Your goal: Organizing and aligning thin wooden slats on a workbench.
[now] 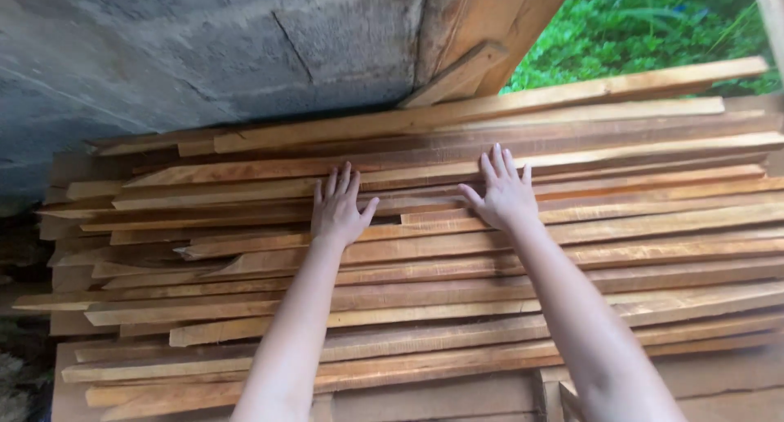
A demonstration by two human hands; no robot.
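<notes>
Stack of planks point(457, 299) fills the centre and lower frame: long, thin, rough-sawn boards, orange-brown, lying roughly level and overlapping, ends uneven at the left. We see both hands flat on the upper part of the stack, palms down, fingers spread wide, gripping nothing. Left hand point(338, 212) sits just left of centre, thumb out to the right, resting across two or three board edges. Right hand point(505, 195) lies a little higher and to the right, near the left hand but apart from it, fingertips reaching a paler plank. Both forearms run up from the bottom edge. Behind the stack, upper left: a grey concrete wall point(180, 54) with a crack line. Upper centre: a slanted wooden post point(490, 22) with a short brace. Upper right: green plants point(653, 22) in daylight.
</notes>
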